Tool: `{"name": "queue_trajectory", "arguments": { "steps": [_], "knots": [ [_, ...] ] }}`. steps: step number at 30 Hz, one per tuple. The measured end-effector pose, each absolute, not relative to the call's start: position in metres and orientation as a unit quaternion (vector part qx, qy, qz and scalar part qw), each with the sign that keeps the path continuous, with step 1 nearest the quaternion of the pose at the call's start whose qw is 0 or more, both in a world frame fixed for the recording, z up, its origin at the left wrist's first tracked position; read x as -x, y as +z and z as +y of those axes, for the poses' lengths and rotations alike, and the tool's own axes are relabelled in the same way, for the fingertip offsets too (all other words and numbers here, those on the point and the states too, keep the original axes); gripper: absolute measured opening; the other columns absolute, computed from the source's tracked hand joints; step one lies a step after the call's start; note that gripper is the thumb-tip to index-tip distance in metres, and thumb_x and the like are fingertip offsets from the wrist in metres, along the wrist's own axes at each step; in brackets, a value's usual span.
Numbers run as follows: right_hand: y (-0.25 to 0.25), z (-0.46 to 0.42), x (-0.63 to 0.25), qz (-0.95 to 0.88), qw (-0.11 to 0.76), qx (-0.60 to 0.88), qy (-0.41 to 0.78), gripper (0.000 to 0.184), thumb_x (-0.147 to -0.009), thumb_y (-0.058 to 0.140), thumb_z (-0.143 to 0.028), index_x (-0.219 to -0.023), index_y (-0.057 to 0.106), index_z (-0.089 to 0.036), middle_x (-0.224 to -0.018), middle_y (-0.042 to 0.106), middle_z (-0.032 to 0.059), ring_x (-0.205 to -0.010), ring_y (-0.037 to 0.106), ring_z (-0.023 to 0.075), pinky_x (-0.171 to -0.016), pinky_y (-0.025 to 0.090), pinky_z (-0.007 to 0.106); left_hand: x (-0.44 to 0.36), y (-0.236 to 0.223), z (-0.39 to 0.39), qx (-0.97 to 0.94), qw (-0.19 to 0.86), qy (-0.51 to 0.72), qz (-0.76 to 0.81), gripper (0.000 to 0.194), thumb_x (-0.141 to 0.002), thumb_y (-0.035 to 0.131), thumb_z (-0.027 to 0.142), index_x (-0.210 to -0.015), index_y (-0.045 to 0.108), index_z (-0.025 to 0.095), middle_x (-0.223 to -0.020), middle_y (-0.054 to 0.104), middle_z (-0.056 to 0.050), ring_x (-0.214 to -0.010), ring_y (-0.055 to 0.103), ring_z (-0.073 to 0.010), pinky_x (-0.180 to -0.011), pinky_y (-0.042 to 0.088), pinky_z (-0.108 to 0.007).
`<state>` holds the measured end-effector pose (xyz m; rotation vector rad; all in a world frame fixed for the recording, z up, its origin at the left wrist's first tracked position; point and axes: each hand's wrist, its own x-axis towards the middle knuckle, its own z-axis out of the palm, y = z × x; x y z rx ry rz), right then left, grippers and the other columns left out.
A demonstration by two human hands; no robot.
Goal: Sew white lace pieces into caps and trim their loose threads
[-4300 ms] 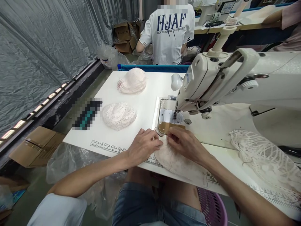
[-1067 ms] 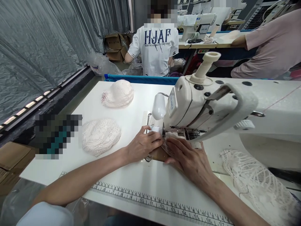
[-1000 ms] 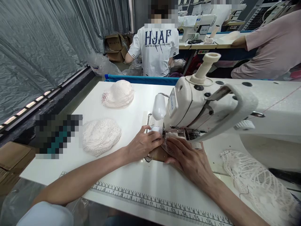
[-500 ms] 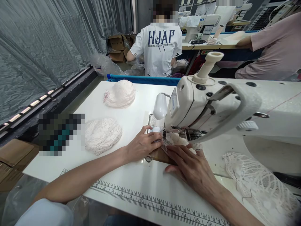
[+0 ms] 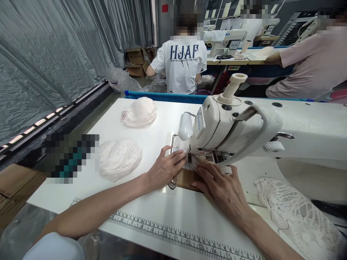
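Observation:
At the needle of a white sewing machine (image 5: 211,122), both my hands work close together. My left hand (image 5: 165,169) lies left of the presser foot, palm down, fingers bent and pressed together over the metal plate; whatever its fingertips grip is hidden. My right hand (image 5: 221,186) is just right of the foot, with bent fingers on a small piece of white lace fabric (image 5: 194,162). Most of that lace is hidden under the fingers and the machine head. A brown plate (image 5: 185,179) shows between my hands.
Two bunched lace pieces, one pinkish (image 5: 139,112) and one white (image 5: 120,159), lie left on the white table (image 5: 130,204). More white lace (image 5: 295,213) lies right of my forearm. A printed ruler (image 5: 173,231) runs along the front. A person (image 5: 184,65) sits beyond a blue bar.
The view has tilted up a little. My right fingers have bent and drawn in beside the presser foot, showing more of the brown plate. My left hand stays nearly in place.

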<state>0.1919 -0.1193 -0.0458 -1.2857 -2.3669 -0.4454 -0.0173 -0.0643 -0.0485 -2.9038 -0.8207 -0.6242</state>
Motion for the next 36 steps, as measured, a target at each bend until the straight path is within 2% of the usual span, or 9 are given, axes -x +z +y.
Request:
{"name": "queue_trajectory", "arguments": {
  "steps": [5, 11, 13, 17, 20, 22, 28, 32, 36],
  "knots": [
    [-0.052, -0.111, -0.190, -0.826, 0.194, 0.495, -0.187, 0.034, -0.092, 0.044, -0.038, -0.101, 0.064, -0.011, -0.080, 0.069, 0.0111, -0.057, 0.055, 0.0175, -0.074, 0.031, 0.038, 0.020, -0.052, -0.063, 0.935, 0.028, -0.208, -0.286, 0.035, -0.088, 0.031, 0.001, -0.116, 0.048, 0.013, -0.123, 0.056, -0.011, -0.124, 0.044, -0.0200, -0.100, 0.023, -0.044],
    [-0.037, -0.112, -0.189, -0.824, 0.232, 0.517, -0.009, 0.026, -0.090, 0.040, -0.019, -0.082, 0.064, -0.014, -0.072, 0.066, 0.0079, -0.059, 0.057, 0.0166, -0.073, 0.037, 0.036, 0.017, -0.041, -0.072, 0.931, -0.018, -0.213, -0.295, 0.039, -0.087, 0.036, 0.002, -0.123, 0.045, 0.015, -0.127, 0.052, -0.014, -0.125, 0.043, -0.0231, -0.099, 0.026, -0.049],
    [-0.021, -0.123, -0.192, -0.831, 0.232, 0.500, 0.073, 0.026, -0.091, 0.038, -0.023, -0.081, 0.061, -0.016, -0.072, 0.066, 0.0051, -0.060, 0.058, 0.0148, -0.067, 0.042, 0.030, 0.020, -0.027, -0.085, 0.927, -0.120, -0.202, -0.292, 0.046, -0.087, 0.049, 0.018, -0.132, 0.038, 0.020, -0.134, 0.046, -0.014, -0.128, 0.037, -0.0274, -0.099, 0.027, -0.052],
    [0.008, -0.162, -0.204, -0.691, 0.298, 0.475, 0.456, 0.023, -0.091, 0.042, -0.036, -0.080, 0.055, -0.019, -0.082, 0.064, 0.0049, -0.070, 0.062, 0.0164, -0.062, 0.048, 0.028, 0.028, -0.002, -0.117, 0.818, -0.483, -0.153, -0.271, 0.081, -0.071, 0.071, 0.041, -0.140, 0.029, 0.027, -0.131, 0.047, -0.013, -0.118, 0.046, -0.0275, -0.090, 0.042, -0.042],
    [0.012, -0.199, -0.216, -0.572, 0.364, 0.457, 0.576, 0.022, -0.085, 0.051, -0.039, -0.074, 0.054, -0.020, -0.081, 0.062, 0.0048, -0.070, 0.060, 0.0176, -0.061, 0.049, 0.029, 0.028, 0.004, -0.145, 0.624, -0.706, -0.147, -0.302, 0.062, -0.065, 0.077, 0.033, -0.120, 0.054, 0.018, -0.100, 0.060, -0.008, -0.087, 0.058, -0.0165, -0.074, 0.046, -0.029],
    [0.006, -0.225, -0.222, -0.533, 0.386, 0.449, 0.604, 0.023, -0.084, 0.052, -0.039, -0.072, 0.053, -0.020, -0.078, 0.060, 0.0041, -0.068, 0.058, 0.0167, -0.059, 0.047, 0.028, 0.024, 0.003, -0.164, 0.519, -0.778, -0.149, -0.322, 0.042, -0.061, 0.079, 0.029, -0.096, 0.063, 0.013, -0.082, 0.060, -0.003, -0.073, 0.056, -0.0110, -0.068, 0.044, -0.024],
    [-0.010, -0.276, -0.208, -0.535, 0.299, 0.450, 0.649, 0.035, -0.078, 0.057, -0.053, -0.085, 0.060, -0.018, -0.077, 0.058, 0.0030, -0.066, 0.053, 0.0144, -0.056, 0.042, 0.025, 0.015, -0.002, -0.209, 0.496, -0.804, -0.152, -0.290, 0.029, -0.062, 0.079, 0.022, -0.081, 0.060, 0.012, -0.072, 0.056, 0.000, -0.066, 0.052, -0.0080, -0.061, 0.042, -0.020],
    [-0.014, -0.284, -0.183, -0.542, 0.275, 0.451, 0.653, 0.030, -0.076, 0.063, -0.044, -0.069, 0.057, -0.016, -0.062, 0.049, -0.0018, -0.057, 0.042, 0.0096, -0.053, 0.036, 0.022, 0.018, -0.012, -0.226, 0.536, -0.780, -0.142, -0.291, 0.027, -0.067, 0.076, 0.026, -0.083, 0.060, 0.011, -0.070, 0.056, 0.000, -0.063, 0.049, -0.0069, -0.058, 0.039, -0.019],
    [-0.020, -0.292, -0.176, -0.562, 0.275, 0.464, 0.627, 0.026, -0.080, 0.061, -0.041, -0.070, 0.057, -0.017, -0.061, 0.047, -0.0026, -0.055, 0.039, 0.0086, -0.050, 0.032, 0.021, 0.030, -0.023, -0.243, 0.522, -0.773, -0.125, -0.337, 0.036, -0.062, 0.078, 0.028, -0.089, 0.060, 0.012, -0.076, 0.060, -0.001, -0.068, 0.054, -0.0098, -0.064, 0.042, -0.021]
  ]
}}
